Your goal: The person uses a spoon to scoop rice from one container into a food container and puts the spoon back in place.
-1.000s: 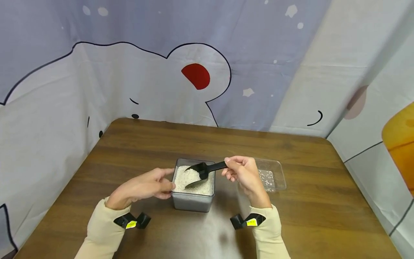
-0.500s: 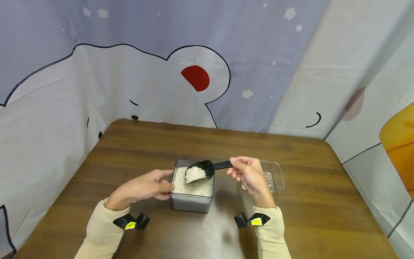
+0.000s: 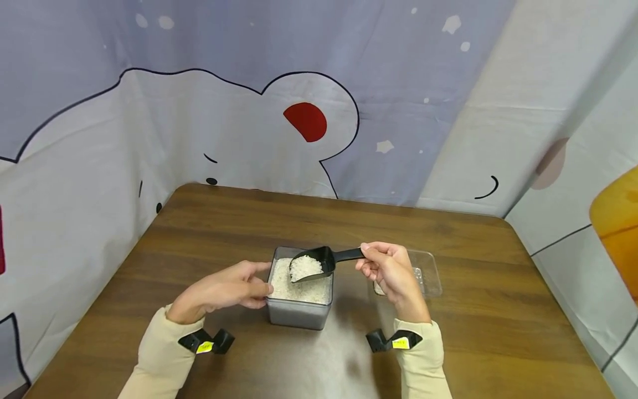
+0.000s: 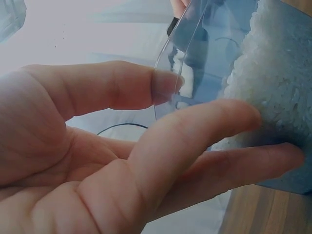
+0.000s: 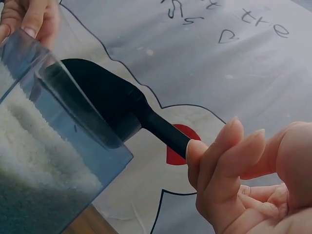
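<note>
A grey see-through square container (image 3: 299, 315) full of white rice (image 3: 291, 289) stands on the table. My left hand (image 3: 226, 287) holds its left side. In the left wrist view a fingertip shows through the clear rim, while the other fingers lie along the outer wall. My right hand (image 3: 392, 270) pinches the end of the handle of a black scoop (image 3: 326, 261). The scoop is over the container, its mouth turned left, with a heap of rice in it. From the right wrist view, the scoop (image 5: 105, 92) is above the rice level, partly behind the container's clear wall.
Partly hidden behind my right hand, a shallow clear plastic tray (image 3: 431, 276) lies on the table with some rice in it. The brown wooden table (image 3: 239, 213) reaches back to a patterned curtain (image 3: 234, 127) along its far side.
The scoop has come up out of the rice, levelled off and now carries a heap. My right hand has shifted slightly right, while the left stays at the container.
</note>
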### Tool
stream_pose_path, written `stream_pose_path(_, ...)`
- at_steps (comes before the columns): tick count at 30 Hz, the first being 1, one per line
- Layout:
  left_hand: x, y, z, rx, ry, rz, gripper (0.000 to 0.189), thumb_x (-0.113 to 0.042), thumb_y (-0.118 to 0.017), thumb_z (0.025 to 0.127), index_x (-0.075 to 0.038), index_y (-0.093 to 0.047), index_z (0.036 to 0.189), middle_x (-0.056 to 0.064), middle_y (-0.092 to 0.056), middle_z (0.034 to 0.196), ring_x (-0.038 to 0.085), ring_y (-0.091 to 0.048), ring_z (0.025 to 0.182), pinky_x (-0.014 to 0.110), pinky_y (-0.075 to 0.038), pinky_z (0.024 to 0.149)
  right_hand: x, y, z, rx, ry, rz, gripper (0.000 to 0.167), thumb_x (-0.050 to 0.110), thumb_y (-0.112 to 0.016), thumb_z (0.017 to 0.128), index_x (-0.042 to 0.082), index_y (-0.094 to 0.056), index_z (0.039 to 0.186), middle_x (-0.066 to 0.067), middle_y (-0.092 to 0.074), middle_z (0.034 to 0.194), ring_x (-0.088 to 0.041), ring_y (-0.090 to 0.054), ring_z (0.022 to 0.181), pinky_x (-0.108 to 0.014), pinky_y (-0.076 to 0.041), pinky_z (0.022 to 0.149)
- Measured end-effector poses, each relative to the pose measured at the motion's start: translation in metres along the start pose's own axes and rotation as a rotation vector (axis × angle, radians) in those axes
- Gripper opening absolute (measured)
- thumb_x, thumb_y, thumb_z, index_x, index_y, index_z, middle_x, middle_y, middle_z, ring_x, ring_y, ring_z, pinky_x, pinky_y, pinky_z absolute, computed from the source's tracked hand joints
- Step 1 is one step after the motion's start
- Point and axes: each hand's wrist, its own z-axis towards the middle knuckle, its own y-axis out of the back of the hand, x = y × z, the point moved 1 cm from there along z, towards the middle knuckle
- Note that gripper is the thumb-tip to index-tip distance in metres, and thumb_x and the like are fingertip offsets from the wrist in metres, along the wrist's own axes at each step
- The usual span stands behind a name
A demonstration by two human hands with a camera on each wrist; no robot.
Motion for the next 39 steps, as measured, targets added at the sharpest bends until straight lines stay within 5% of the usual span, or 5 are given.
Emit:
stream_pose_path(23,0.0,0.002,0.0,0.002,0.001,-0.005,0.069,-0.008,-0.051,0.091,0.015,-0.007,0.14,0.023,-0.06,0.108,0.034,-0.058,0.105,0.043,-0.05,0.086,0.015,0.01,-0.008,0.021,0.065,0.035,0.013,0.0,-0.054,0.089,0.001,-0.063,0.08,-0.006,-0.063,0.056,-0.007,-0.05,0.043,-0.013,-0.038,0.038)
stream_pose_path(39,-0.002,0.002,0.0,0.017,-0.002,-0.004,0.069,-0.008,-0.051,0.092,0.016,-0.006,0.139,0.023,-0.061,0.108,0.035,-0.058,0.104,0.043,-0.051,0.085,0.027,0.046,-0.014,-0.072,0.105,0.078,0.015,0.0,-0.054,0.089,0.002,-0.065,0.079,-0.006,-0.063,0.056,-0.006,-0.05,0.042,-0.011,-0.036,0.036)
